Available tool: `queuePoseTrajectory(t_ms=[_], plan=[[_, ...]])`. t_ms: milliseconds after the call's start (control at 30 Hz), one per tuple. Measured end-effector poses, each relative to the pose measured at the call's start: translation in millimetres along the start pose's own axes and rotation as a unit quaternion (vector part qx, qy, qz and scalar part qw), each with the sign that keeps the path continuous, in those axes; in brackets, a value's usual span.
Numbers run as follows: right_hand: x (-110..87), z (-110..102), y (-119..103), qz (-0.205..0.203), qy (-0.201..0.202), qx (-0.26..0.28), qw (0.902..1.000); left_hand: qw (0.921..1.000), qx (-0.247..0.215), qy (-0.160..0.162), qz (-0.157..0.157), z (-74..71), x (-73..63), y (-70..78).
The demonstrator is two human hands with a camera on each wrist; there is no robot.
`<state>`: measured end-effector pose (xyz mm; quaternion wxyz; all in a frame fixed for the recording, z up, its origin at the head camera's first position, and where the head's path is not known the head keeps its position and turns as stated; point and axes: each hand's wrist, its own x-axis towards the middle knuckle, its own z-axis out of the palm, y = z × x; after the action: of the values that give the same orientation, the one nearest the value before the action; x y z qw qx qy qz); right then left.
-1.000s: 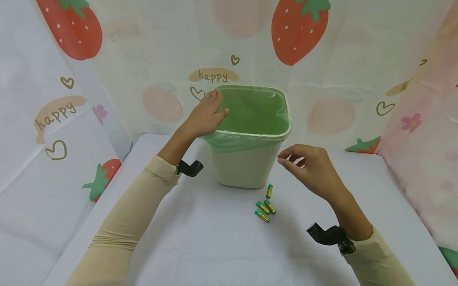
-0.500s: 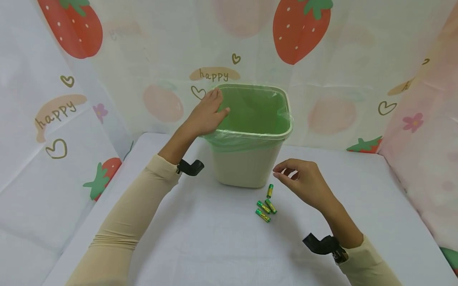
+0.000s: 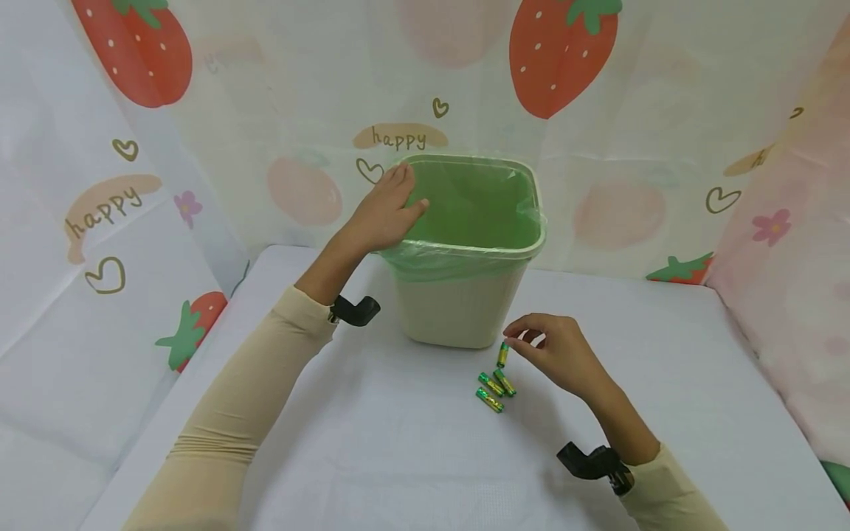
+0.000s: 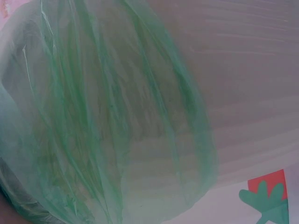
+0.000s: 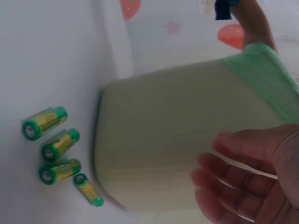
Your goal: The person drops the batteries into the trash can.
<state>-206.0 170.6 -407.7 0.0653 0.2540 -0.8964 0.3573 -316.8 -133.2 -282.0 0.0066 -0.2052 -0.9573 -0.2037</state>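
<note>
A cream waste bin (image 3: 458, 313) stands upright, lined with a thin green bag (image 3: 458, 267) folded over its rim. My left hand (image 3: 385, 212) rests on the bin's left rim with its fingers extended. Several green-and-yellow batteries (image 3: 490, 400) lie on the table by the foot of the bin. My right hand (image 3: 556, 352) hovers at the bin's lower right, fingertips overlapping the top of the nearest battery (image 3: 502, 355) in the head view. In the right wrist view, loosely bent fingers (image 5: 224, 179) hold nothing and are apart from the batteries (image 5: 88, 190).
A white cloth covers the table (image 3: 412, 450). Behind the bin hangs a backdrop (image 3: 617, 125) printed with strawberries, hearts and the word "happy". A black camera (image 3: 355, 311) sits on my left wrist, and another camera (image 3: 587, 462) on my right.
My right hand has come down and slightly left from beside the bin's right side to the batteries. The left hand, bin and batteries have stayed in place.
</note>
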Motion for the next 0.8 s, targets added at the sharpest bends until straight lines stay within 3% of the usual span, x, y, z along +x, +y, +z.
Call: queuePoseTrajectory(t_ms=[567, 800], plan=[[-1.2, 33, 57, 0.036, -0.02, -0.008, 0.9991, 1.0, -0.008, 0.0, -0.001, 0.9, 1.3, 0.1], [1.8, 45, 71, 0.044, -0.025, -0.019, 0.9985, 1.0, -0.005, 0.001, -0.001, 0.8, 1.5, -0.6]])
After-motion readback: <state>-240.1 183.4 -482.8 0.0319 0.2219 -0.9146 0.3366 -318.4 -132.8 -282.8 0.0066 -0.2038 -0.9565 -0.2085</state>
